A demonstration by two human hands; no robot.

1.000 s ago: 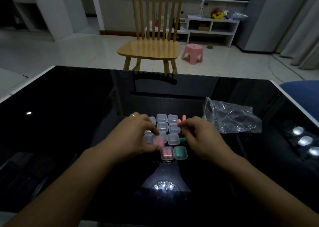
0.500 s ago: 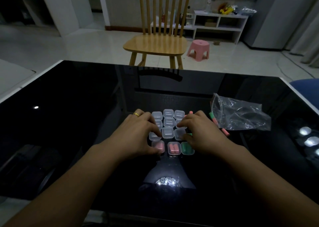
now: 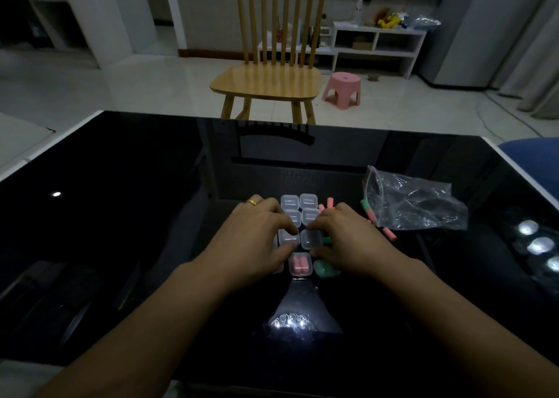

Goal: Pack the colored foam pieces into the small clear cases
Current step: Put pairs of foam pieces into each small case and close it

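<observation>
The left hand [image 3: 257,240] and right hand [image 3: 344,240] rest on a block of small clear cases [image 3: 308,216] on the black table [image 3: 121,216], fingers curled over the middle ones, probably steadying one to open it; whether either hand truly grips a case I cannot tell. Nearest the person, one case [image 3: 300,264] holds pink foam and another [image 3: 323,270] holds green. Loose foam pieces [image 3: 367,211] lie just beside a crumpled plastic bag [image 3: 417,207], within reach.
</observation>
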